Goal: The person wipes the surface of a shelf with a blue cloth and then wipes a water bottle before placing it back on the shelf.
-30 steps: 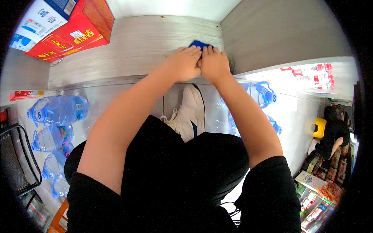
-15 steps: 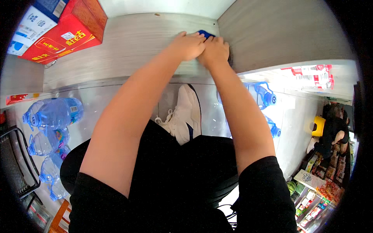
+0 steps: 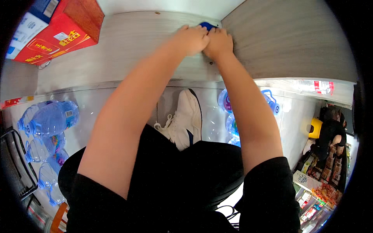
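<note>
Both arms stretch forward over the pale wood-grain shelf board. My left hand and my right hand lie side by side at its back right corner. Under their fingers is a dark blue cloth, pressed against the board. Only its far edge shows beyond the fingertips; the rest is hidden beneath the hands. The fingers of both hands are bent over it. A small dark speck lies on the board just below my right hand.
Red carton with a blue-and-white box on it, at the shelf's left end. A wood-grain side panel bounds the right. Large water bottles stand left; more bottles stand right. My white shoe is between. A person is far right.
Both hands have slid the blue cloth farther back, toward the corner of the shelf. The dark speck on the board has come into sight. My view has shifted slightly.
</note>
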Available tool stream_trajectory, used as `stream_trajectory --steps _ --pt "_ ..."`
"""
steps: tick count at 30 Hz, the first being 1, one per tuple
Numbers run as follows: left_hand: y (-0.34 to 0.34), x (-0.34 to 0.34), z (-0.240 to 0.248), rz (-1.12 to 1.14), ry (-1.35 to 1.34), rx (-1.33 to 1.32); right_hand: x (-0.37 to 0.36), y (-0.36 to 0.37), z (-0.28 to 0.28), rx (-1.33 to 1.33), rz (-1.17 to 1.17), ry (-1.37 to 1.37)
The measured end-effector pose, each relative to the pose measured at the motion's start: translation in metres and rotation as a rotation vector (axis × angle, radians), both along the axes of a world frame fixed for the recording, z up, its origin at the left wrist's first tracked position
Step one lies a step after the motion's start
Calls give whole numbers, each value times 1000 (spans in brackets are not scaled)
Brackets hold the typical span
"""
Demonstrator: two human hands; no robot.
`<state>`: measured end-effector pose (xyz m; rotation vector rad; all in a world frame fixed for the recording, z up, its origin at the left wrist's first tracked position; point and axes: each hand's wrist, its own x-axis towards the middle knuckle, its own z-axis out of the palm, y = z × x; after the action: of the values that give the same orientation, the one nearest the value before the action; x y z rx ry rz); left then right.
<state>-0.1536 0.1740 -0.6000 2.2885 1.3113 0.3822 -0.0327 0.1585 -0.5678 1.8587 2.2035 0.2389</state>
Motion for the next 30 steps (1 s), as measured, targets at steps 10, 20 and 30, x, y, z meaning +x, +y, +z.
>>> stream_trajectory --steps 10,20,30 --pt "-112 -15 11 -175 33 -10 6 -112 -6 -18 43 52" --pt "-50 -4 7 -110 99 85 7 -49 -10 15 19 33" --pt "-4 7 8 -38 135 89 2 -5 -10 22 -31 -79"
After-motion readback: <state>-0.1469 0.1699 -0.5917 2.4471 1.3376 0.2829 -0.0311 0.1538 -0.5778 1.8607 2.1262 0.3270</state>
